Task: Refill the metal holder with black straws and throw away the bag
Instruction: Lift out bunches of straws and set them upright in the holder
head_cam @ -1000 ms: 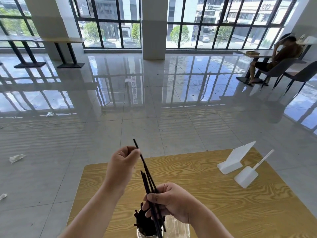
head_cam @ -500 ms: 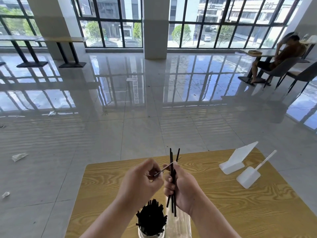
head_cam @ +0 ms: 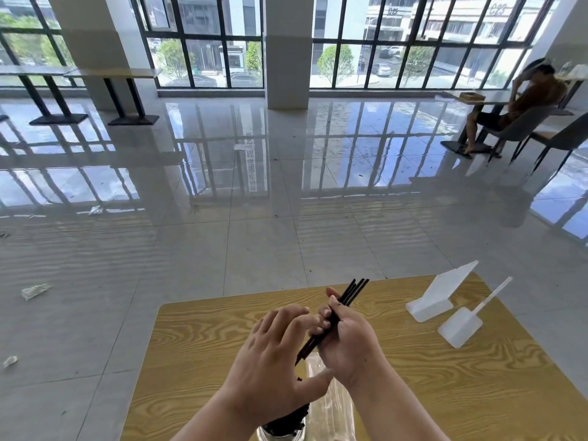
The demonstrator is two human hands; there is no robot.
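My right hand (head_cam: pixel 345 340) is closed around a small bunch of black straws (head_cam: pixel 351 292) that tilts up to the right above the wooden table (head_cam: pixel 203 338). My left hand (head_cam: pixel 273 354) hovers beside it with fingers spread, its fingertips touching the right hand's fingers; it holds nothing. Under the left wrist stands the metal holder (head_cam: pixel 280 436), packed with black straws (head_cam: pixel 288 421), mostly hidden by my arm. A clear plastic bag (head_cam: pixel 332 409) lies on the table beside the holder, below my right wrist.
Two white plastic sign stands (head_cam: pixel 442 294) (head_cam: pixel 461 326) sit on the table's far right part. Scraps of litter (head_cam: pixel 35 291) lie on the shiny tiled floor to the left. A person (head_cam: pixel 521 103) sits at a table far right.
The straw bunch in my right hand has tilted from upright to leaning right. My left hand has let go of the thin wrapper piece, spread its fingers and dropped over the holder.
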